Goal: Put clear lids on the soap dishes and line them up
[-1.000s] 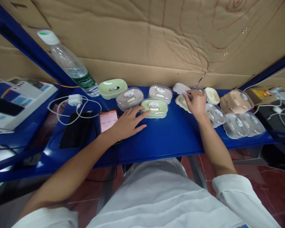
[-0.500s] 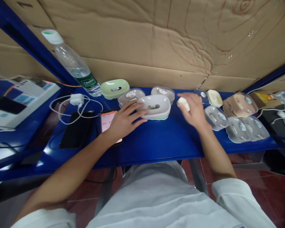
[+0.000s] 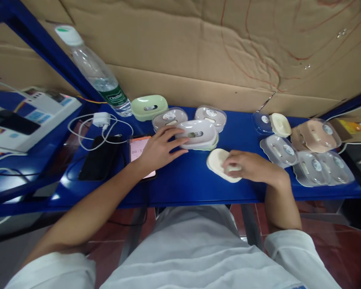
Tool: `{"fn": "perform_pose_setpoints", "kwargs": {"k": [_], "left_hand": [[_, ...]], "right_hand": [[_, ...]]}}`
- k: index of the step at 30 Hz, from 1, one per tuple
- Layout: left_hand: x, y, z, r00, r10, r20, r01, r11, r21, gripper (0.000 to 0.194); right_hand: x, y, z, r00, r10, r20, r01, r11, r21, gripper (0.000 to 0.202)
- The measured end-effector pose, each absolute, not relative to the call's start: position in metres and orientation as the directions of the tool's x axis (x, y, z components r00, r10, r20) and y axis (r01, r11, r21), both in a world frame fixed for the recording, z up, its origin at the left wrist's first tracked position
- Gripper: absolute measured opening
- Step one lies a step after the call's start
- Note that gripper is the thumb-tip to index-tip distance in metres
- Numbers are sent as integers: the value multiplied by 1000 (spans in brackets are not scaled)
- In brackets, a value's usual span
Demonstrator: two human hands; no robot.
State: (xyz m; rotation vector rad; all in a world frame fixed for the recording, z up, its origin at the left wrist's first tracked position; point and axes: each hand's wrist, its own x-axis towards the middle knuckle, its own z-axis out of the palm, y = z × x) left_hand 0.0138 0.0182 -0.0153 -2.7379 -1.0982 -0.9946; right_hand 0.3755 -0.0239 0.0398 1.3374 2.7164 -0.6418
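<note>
My left hand (image 3: 159, 148) has its fingers spread, with the fingertips resting at the left end of a pale lilac soap dish (image 3: 209, 132). A light green part (image 3: 215, 143) shows under that dish. My right hand (image 3: 243, 165) is closed on a cream oval soap-dish piece (image 3: 217, 157), held low over the blue shelf at right of centre. My fingers cover part of it. Behind the lilac dish are two soap boxes with clear lids, one at left (image 3: 170, 117) and one at right (image 3: 211, 114). A green soap dish (image 3: 149, 106) stands at the back left.
At right are a cream dish (image 3: 280, 124), a lidded grey box (image 3: 279, 150), stacked peach boxes (image 3: 315, 134) and more grey boxes (image 3: 311, 168). At left are a phone with a timer (image 3: 138, 150), a black phone (image 3: 98, 160), a charger (image 3: 101, 119) and a water bottle (image 3: 108, 88).
My right hand has moved down towards the shelf's front edge with the cream piece, which now shows its broad oval face. My left hand stays at the lilac dish. The view has shifted slightly.
</note>
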Motion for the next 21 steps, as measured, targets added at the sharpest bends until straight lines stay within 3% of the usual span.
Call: {"fn": "perform_pose_setpoints", "kwargs": {"k": [3,7,11,16,21], "left_hand": [[15,16,-14,541,642,543,625,-739,250,31],[16,11,-8,539,627,563,613,-750,249,34],[14,8,0,519,617,591,602,-755,261,34],[14,3,5,596,571,564,502,-813,294,35],[14,-3,7,622,521,585,381,-854,355,20]], "right_hand": [[343,-33,29,-792,607,-64,572,700,-427,38],[309,-32,16,-841,517,159,415,806,-422,37],[308,-18,9,-750,617,237,520,773,-364,39],[330,-3,4,-659,710,248,699,700,-148,41],[349,-3,10,-526,821,222,817,561,-136,39]]}}
